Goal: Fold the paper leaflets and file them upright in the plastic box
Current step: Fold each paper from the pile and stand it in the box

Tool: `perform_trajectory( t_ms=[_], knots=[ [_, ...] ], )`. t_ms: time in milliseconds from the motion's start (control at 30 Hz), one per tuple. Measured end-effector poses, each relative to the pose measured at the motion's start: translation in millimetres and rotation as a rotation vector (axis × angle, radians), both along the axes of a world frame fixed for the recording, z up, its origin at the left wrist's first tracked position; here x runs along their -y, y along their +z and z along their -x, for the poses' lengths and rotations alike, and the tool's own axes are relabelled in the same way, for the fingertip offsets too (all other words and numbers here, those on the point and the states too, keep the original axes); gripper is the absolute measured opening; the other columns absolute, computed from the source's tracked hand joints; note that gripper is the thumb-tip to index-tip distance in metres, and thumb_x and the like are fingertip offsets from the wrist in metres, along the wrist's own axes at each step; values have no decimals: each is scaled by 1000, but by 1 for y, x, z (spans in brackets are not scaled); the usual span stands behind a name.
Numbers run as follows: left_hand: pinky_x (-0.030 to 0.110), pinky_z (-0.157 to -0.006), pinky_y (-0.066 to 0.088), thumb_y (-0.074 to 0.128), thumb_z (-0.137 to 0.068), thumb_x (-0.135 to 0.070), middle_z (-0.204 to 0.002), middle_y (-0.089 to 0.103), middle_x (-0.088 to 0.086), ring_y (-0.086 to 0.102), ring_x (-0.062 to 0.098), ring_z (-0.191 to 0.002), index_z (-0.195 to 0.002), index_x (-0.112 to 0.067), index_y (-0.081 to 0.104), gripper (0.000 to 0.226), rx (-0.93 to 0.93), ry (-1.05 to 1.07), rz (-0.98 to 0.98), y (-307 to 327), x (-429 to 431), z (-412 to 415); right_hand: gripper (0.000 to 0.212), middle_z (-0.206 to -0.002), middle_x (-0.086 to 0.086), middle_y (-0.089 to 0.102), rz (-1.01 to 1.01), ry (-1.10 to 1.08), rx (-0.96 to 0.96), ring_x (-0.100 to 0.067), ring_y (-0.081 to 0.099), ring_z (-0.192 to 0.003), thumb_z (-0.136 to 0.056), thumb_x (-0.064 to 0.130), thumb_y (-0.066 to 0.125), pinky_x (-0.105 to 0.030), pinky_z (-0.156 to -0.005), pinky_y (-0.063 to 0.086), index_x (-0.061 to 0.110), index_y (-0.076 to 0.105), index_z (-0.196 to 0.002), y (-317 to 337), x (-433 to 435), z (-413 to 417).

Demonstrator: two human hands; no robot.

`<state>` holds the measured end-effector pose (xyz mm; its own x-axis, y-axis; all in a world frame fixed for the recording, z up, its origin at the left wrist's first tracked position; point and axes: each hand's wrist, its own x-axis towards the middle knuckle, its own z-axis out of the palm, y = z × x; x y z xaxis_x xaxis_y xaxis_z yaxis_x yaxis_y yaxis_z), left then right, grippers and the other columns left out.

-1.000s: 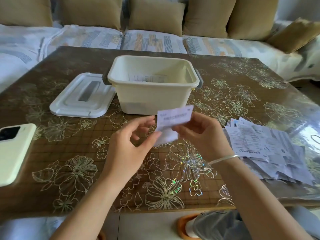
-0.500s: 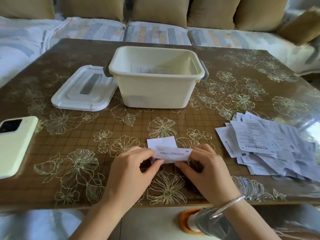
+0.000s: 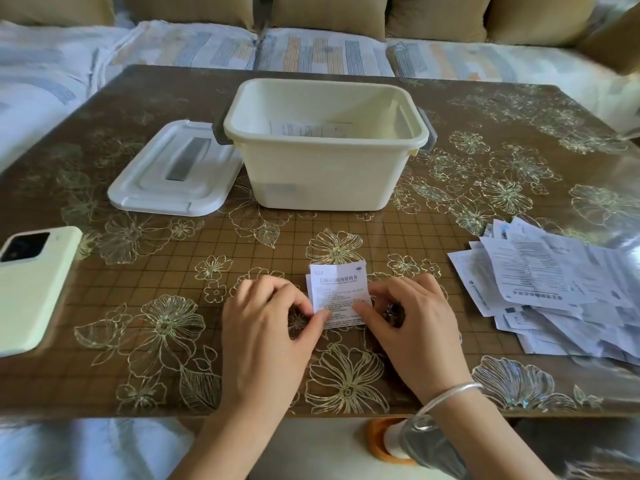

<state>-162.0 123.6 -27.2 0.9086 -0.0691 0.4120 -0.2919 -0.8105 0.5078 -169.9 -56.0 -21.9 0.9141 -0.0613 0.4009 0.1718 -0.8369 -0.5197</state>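
Leaflet (image 3: 337, 292) flat on surface (image 3: 138, 306), mid near edge. Left grip (image 3: 266, 327) pinches its left side, right grip (image 3: 415, 323) pinches its lower right corner, fingers curled. Plastic box (image 3: 322, 174) toward far edge, open, few filed leaflets (image 3: 311, 128) inside. Lid (image 3: 173, 168) just left of it. Loose pile (image 3: 554, 282) at right edge, phone (image 3: 31, 285) at left edge.

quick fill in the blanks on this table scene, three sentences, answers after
The lid lies to the ____ of the box.
The phone lies camera side ____.
The leaflet lies ____ the left hand and the right hand.
Missing words: left; up; between.
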Motion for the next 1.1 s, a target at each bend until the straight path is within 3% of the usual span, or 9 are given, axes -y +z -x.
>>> perform_trajectory(
  t_ms=[167, 267, 333, 467, 567, 667, 800, 933, 1100],
  knots=[
    [37, -77, 45, 73, -73, -46, -95, 60, -12, 52, 16, -89, -95, -26, 60, 32, -16, 21, -18, 1, 1, 0, 36, -68, 18, 55, -28, -22, -32, -8, 43, -77, -73, 35, 77, -9, -67, 31, 28, 62, -105, 0, -1, 2],
    [36, -82, 46, 75, -72, -40, -104, 59, -7, 54, 16, -92, -113, -21, 58, 48, -30, 9, -5, 3, 2, 2, 38, -74, 16, 56, -10, -20, -34, -9, 43, -79, -73, 35, 77, -14, -66, 33, 27, 61, -106, 0, 0, 1],
    [35, -83, 47, 73, -74, -36, -107, 56, -5, 53, 14, -93, -117, -23, 62, 46, -31, -19, -21, 5, 4, 2, 38, -84, 14, 56, 21, -25, -26, -10, 45, -82, -73, 34, 78, -19, -69, 33, 25, 62, -107, 0, 0, 0],
    [38, -75, 48, 77, -75, -28, -107, 56, -4, 51, 14, -84, -105, -25, 73, 31, -23, -77, -87, 4, 3, 0, 32, -101, 9, 54, 60, 16, -29, -12, 50, -94, -75, 33, 77, -21, -70, 38, 26, 67, -105, 2, 1, -2],
    [38, -69, 46, 74, -79, -29, -106, 58, -7, 49, 16, -83, -99, -27, 75, 20, -32, -111, -132, 5, 1, -1, 24, -104, 13, 56, 142, 141, -44, -8, 52, -94, -78, 49, 65, -21, -62, 46, 33, 71, -95, 10, 9, -6],
    [35, -71, 44, 69, -83, -31, -107, 59, -8, 49, 17, -88, -92, -26, 75, 11, 8, -144, -196, 8, 0, -3, 34, -109, 13, 59, 239, 354, -36, -14, 53, -95, -80, 59, 54, -31, -71, 52, 34, 72, -94, 15, 20, -11],
    [34, -80, 42, 54, -88, -47, -109, 61, -11, 49, 16, -102, -94, -28, 76, 29, 21, -222, -220, 10, -7, -9, 28, -105, 11, 65, 337, 460, 58, -14, 58, -96, -86, 49, 58, -31, -74, 52, 26, 73, -94, 19, 29, -16],
    [33, -89, 35, 48, -79, -69, -109, 60, -16, 46, 14, -108, -99, -31, 74, 50, 28, -283, -247, 10, -12, -16, 19, -91, 6, 70, 445, 521, 202, -13, 62, -90, -93, 31, 58, -29, -70, 52, 18, 72, -89, 20, 29, -19],
    [30, -81, 37, 54, -82, -58, -94, 62, -16, 50, 12, -93, -93, -27, 75, 38, 70, -301, -222, 13, -13, -10, 16, -80, 7, 67, 328, 422, 170, -9, 60, -79, -91, 27, 58, -28, -60, 51, 16, 67, -84, 22, 20, -12]
  ],
)
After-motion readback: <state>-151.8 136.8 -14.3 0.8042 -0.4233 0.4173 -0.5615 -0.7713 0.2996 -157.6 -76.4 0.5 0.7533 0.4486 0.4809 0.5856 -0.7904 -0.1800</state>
